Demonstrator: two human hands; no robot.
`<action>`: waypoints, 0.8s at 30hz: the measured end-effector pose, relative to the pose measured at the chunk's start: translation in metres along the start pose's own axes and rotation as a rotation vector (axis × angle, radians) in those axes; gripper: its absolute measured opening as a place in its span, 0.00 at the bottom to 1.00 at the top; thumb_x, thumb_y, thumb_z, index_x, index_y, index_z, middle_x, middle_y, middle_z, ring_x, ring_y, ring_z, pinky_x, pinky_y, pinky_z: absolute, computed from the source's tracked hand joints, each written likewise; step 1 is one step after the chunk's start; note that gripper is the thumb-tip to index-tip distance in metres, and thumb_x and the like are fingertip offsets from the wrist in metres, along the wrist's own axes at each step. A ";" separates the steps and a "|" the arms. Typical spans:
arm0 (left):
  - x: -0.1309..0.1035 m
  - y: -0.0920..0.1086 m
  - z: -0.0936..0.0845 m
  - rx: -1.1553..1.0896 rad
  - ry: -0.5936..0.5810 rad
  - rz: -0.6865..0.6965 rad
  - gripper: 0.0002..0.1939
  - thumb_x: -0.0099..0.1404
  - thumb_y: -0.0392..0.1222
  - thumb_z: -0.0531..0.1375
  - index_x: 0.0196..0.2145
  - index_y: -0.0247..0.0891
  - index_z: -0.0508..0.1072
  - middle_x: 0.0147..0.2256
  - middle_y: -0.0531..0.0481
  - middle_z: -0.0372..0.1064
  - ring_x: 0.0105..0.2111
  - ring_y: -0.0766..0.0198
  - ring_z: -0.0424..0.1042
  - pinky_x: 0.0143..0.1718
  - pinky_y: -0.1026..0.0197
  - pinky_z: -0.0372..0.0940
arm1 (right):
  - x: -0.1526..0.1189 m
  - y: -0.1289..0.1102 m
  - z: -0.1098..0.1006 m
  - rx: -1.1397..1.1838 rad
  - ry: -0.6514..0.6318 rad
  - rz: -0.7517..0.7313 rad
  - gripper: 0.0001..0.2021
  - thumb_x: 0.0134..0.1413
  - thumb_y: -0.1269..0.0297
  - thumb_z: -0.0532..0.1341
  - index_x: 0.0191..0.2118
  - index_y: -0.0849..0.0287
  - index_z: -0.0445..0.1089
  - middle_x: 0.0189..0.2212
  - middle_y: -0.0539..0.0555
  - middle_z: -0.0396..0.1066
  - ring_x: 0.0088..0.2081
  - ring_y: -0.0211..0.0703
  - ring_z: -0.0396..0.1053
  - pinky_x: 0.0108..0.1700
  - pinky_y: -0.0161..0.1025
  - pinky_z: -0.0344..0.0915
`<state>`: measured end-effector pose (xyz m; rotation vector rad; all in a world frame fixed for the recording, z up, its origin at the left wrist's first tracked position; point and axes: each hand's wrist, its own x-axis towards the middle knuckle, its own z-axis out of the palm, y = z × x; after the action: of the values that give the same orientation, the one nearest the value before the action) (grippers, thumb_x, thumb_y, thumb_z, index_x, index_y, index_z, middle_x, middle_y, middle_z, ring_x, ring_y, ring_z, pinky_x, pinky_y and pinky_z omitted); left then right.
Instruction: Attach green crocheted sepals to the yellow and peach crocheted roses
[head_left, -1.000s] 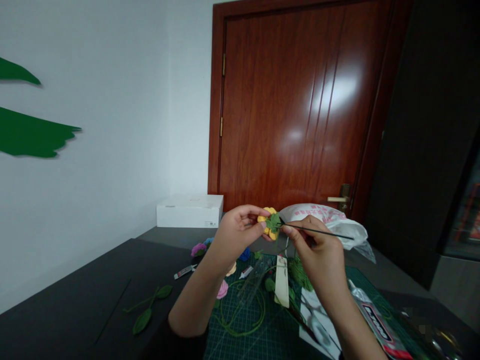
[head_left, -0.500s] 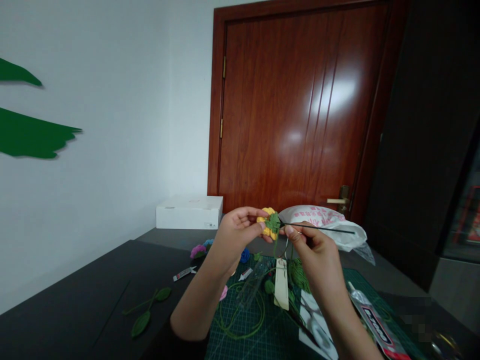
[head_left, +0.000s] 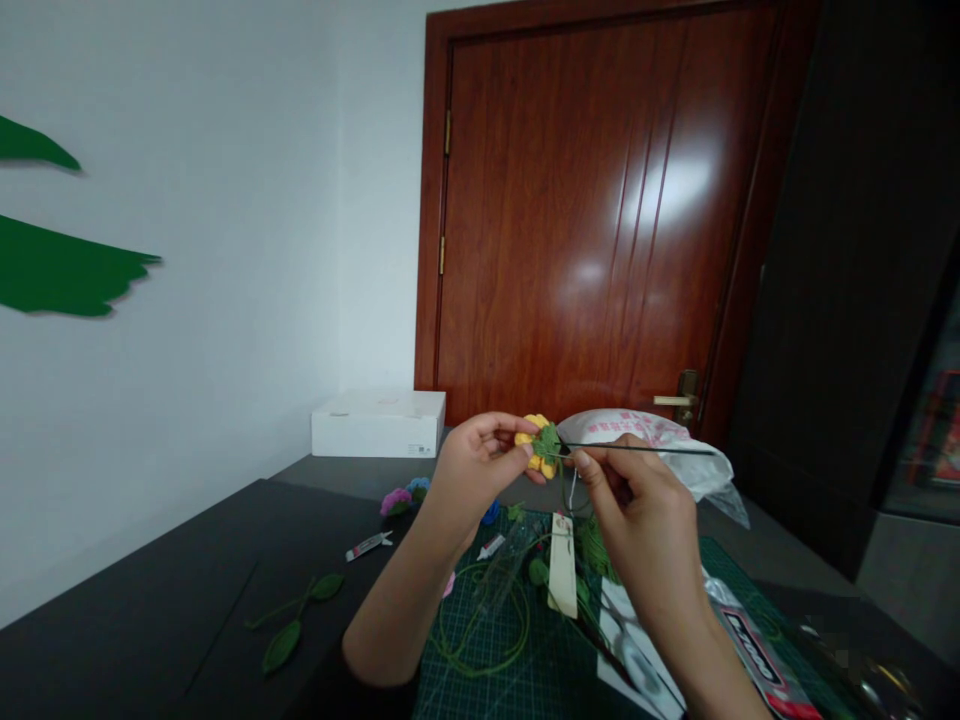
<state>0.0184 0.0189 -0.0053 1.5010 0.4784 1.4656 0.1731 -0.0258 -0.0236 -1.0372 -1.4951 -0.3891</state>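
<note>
My left hand (head_left: 484,465) pinches a yellow crocheted flower (head_left: 537,465) by its edge, its green back (head_left: 548,442) turned to the right. A thin dark stem (head_left: 645,448) runs rightward from the green part. Just right of the flower, the thumb and fingers of my right hand (head_left: 626,490) are closed on a thin needle (head_left: 564,456) whose tip is at the green back. Green yarn and a white strand hang below the flower, between the hands.
The green cutting mat (head_left: 487,690) bears looped green yarn, a cream card (head_left: 562,570), scissors (head_left: 637,660) and a glue tube (head_left: 757,650). Left are crocheted leaves (head_left: 283,647), a small tube (head_left: 367,545) and a pink flower (head_left: 395,502). Behind stand a white box (head_left: 379,425) and a plastic bag (head_left: 637,425).
My right hand has moved slightly right, and the needle now shows between its fingertips and the flower. The dark stem lies more level. My left hand still holds the flower.
</note>
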 end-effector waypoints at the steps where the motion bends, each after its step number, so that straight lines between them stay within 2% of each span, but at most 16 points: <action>1: 0.000 0.000 0.000 0.015 -0.002 0.004 0.08 0.55 0.32 0.65 0.35 0.31 0.74 0.31 0.47 0.75 0.26 0.65 0.75 0.29 0.62 0.73 | 0.001 -0.001 -0.002 -0.012 -0.010 -0.022 0.08 0.60 0.67 0.60 0.30 0.60 0.73 0.26 0.53 0.71 0.28 0.43 0.66 0.31 0.38 0.60; 5: -0.002 0.000 0.000 0.040 -0.008 0.010 0.08 0.55 0.32 0.65 0.35 0.32 0.74 0.31 0.46 0.76 0.27 0.64 0.75 0.30 0.60 0.74 | 0.004 -0.002 -0.005 0.021 -0.072 -0.016 0.08 0.60 0.69 0.60 0.30 0.60 0.75 0.27 0.53 0.71 0.28 0.43 0.66 0.31 0.38 0.60; 11: -0.001 0.000 -0.001 -0.009 -0.016 0.001 0.08 0.56 0.32 0.64 0.35 0.31 0.74 0.30 0.47 0.76 0.25 0.65 0.75 0.29 0.61 0.73 | 0.000 0.010 0.009 0.255 -0.101 0.192 0.11 0.60 0.63 0.60 0.30 0.60 0.76 0.25 0.53 0.72 0.26 0.42 0.65 0.29 0.37 0.59; 15: 0.000 0.001 0.000 -0.056 -0.009 -0.027 0.08 0.55 0.32 0.65 0.35 0.31 0.74 0.30 0.47 0.75 0.25 0.65 0.75 0.27 0.61 0.73 | -0.002 0.015 0.014 0.368 -0.127 0.297 0.13 0.59 0.58 0.60 0.32 0.60 0.77 0.26 0.53 0.72 0.28 0.43 0.66 0.32 0.39 0.60; 19: -0.001 0.002 0.001 -0.080 -0.007 -0.037 0.09 0.54 0.32 0.65 0.35 0.29 0.74 0.30 0.47 0.75 0.25 0.65 0.74 0.27 0.62 0.72 | -0.001 0.014 0.013 0.386 -0.124 0.355 0.13 0.57 0.56 0.60 0.31 0.60 0.76 0.26 0.53 0.70 0.30 0.45 0.66 0.34 0.40 0.60; 24: 0.000 0.001 0.001 -0.075 0.004 -0.042 0.09 0.54 0.31 0.65 0.35 0.29 0.74 0.30 0.47 0.76 0.24 0.65 0.74 0.27 0.62 0.72 | -0.001 0.008 0.009 0.316 -0.087 0.335 0.14 0.57 0.56 0.60 0.29 0.59 0.76 0.25 0.53 0.69 0.31 0.47 0.66 0.34 0.41 0.59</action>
<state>0.0191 0.0179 -0.0040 1.4207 0.4501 1.4390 0.1736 -0.0146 -0.0293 -1.0341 -1.3725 0.1273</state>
